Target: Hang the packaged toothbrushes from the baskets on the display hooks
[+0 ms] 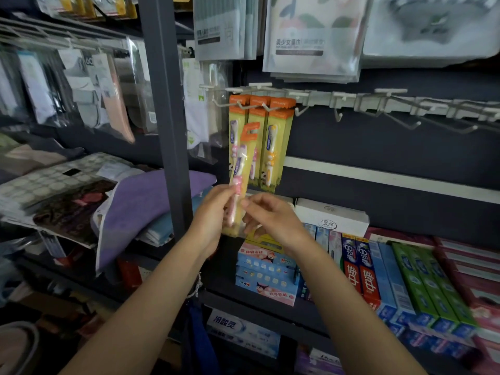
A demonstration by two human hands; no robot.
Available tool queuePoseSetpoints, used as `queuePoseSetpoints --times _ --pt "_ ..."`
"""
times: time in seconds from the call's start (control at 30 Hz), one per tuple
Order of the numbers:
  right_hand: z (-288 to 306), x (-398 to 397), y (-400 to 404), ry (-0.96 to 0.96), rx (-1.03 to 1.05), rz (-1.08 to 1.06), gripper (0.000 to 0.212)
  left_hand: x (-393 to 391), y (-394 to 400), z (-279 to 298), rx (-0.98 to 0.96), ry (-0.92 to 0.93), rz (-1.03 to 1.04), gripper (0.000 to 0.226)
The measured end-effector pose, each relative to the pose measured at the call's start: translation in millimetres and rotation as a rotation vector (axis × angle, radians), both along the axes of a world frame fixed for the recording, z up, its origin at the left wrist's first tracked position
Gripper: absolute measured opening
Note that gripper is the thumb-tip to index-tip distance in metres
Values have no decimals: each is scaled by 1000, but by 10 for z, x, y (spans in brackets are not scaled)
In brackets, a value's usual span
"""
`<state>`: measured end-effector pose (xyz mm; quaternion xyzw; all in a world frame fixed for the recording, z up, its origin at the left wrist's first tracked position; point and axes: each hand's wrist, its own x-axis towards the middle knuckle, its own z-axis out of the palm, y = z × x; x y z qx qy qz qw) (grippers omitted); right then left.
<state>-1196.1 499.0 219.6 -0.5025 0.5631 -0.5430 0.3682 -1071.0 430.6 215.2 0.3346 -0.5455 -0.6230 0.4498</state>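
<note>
Both hands pinch one packaged toothbrush (239, 182): the left hand (213, 212) grips its lower edge, the right hand (270, 217) its right side. It stands nearly upright, orange hanger end up. Behind, hung toothbrush packs (273, 142) dangle vertically from display hooks (338, 115).

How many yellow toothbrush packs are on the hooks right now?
3 visible: left yellow orange-topped pack, middle, right, side by side on the white hook rail. More may hang behind; another is in hand.
</note>
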Motion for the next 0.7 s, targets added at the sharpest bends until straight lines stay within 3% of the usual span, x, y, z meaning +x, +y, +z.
queuePoseSetpoints --times 0.13,0.3,0.37,0.47,0.53,0.6,0.7 --pt "1 51 -25 99 -56 -12 10 12 47 4 -74 30 2 10" --pt "-22 95 -73 76 -88 -39 9 142 -1 -9 -182 -116 104 6" --pt "-28 97 -82 21 -95 -53 9 244 48 18 -413 -233 272 11" --pt "-12 79 -168 27 -123 -97 12 466 179 164 -991 -216 623 2" --pt "48 84 -252 58 -123 -107 13 557 141 306 -1129 -195 826 20" --pt "150 100 -333 81 -128 -87 14 575 -43 381 -1071 -205 910 43" --pt "294 132 -446 117 -164 -123 18 545 -285 384 -875 -280 728 77"
